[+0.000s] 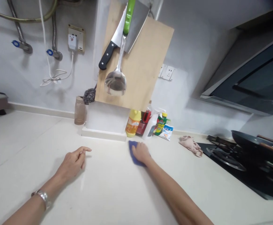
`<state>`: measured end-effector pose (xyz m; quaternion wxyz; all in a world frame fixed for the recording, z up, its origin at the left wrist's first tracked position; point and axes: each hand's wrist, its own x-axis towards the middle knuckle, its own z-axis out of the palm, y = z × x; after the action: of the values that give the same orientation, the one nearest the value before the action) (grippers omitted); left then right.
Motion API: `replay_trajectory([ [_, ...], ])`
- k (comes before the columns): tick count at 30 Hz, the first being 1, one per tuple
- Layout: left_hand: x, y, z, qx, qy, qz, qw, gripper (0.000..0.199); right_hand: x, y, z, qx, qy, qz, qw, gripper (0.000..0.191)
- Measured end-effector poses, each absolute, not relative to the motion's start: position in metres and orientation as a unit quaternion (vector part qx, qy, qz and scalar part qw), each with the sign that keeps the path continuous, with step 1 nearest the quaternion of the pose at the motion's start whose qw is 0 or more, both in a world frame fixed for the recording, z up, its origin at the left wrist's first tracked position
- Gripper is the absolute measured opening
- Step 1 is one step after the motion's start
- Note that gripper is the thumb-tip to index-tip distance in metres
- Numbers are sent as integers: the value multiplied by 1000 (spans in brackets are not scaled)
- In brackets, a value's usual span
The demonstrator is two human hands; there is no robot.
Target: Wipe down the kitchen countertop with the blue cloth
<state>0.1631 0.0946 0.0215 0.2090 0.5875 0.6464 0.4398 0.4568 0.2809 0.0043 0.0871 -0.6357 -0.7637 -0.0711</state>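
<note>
My right hand (141, 152) presses a blue cloth (134, 158) down on the pale countertop (108, 187), just in front of the bottles by the wall. Its fingers are curled on the cloth, and part of the cloth is hidden under the palm. My left hand (73, 161) hovers over or rests lightly on the counter to the left; I cannot tell which. Its index finger points out to the right, the other fingers are loosely bent, and it holds nothing. A silver bracelet (42, 196) circles the left wrist.
A cutting board (141, 65) with a ladle (116, 82) and knife (107, 55) hangs above a white ledge. Below stand a yellow bottle (133, 123), spray bottle (150, 125) and others. A pink rag (190, 145) lies beside the stove (241, 175) with a wok (251, 145).
</note>
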Motion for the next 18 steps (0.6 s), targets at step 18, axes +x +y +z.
replay_trajectory([
  [18, 131, 116, -9, 607, 708, 307, 190, 52, 561, 77, 6, -353, -930, 62, 82, 61],
])
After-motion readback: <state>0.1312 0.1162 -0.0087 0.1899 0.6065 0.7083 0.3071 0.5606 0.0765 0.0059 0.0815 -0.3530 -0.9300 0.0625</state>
